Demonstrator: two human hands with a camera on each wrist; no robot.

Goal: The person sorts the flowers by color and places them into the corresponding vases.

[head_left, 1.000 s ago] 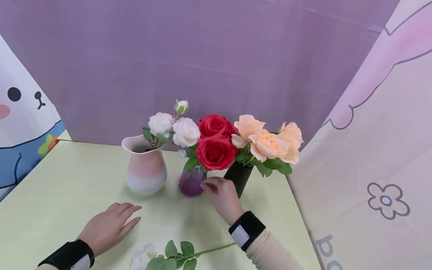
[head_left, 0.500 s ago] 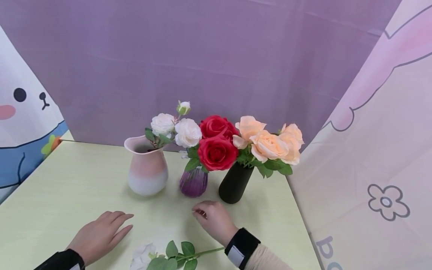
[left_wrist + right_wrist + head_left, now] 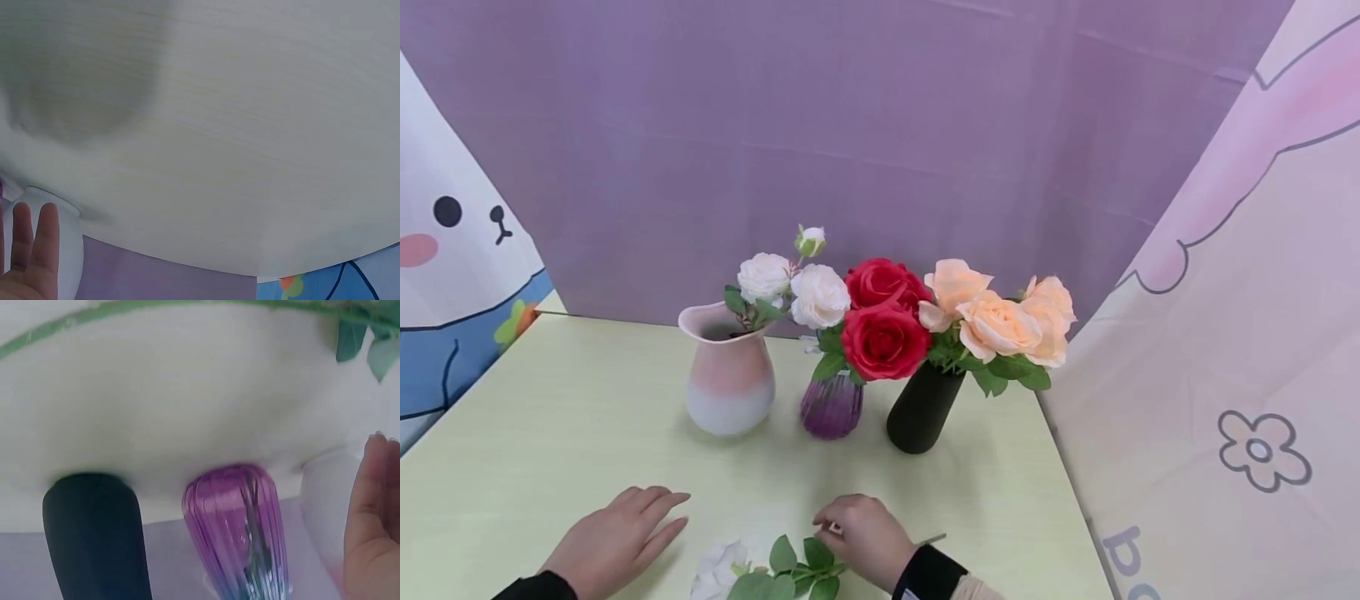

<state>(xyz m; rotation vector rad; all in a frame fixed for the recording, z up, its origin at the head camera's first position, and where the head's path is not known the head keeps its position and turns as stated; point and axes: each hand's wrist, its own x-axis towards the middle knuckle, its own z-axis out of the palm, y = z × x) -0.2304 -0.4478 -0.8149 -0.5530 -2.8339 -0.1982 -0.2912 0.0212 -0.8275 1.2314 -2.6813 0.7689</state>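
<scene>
A white artificial rose (image 3: pixel 718 571) with green leaves lies at the table's near edge in the head view. Over its stem is my right hand (image 3: pixel 868 537), fingers bent and nothing seen between them; it hides the middle of the stem. In the right wrist view the green stem (image 3: pixel 156 305) runs along the top, apart from the fingertips (image 3: pixel 375 447). My left hand (image 3: pixel 617 542) hovers over the table left of the rose, holding nothing, its fingers extended. The left wrist view shows two of its fingers (image 3: pixel 44 240) before the pale vase.
Behind the hands stand a pink-and-white vase (image 3: pixel 730 383) with white roses (image 3: pixel 820 296), a purple ribbed glass vase (image 3: pixel 831 408) with red roses (image 3: pixel 886 340), and a black vase (image 3: pixel 925 408) with peach roses (image 3: pixel 1000 323). A purple cloth (image 3: pixel 880 125) hangs behind the table.
My right hand has drawn back from beside the purple and black vases to above the lying rose's stem. My left hand has drawn back slightly toward the near left.
</scene>
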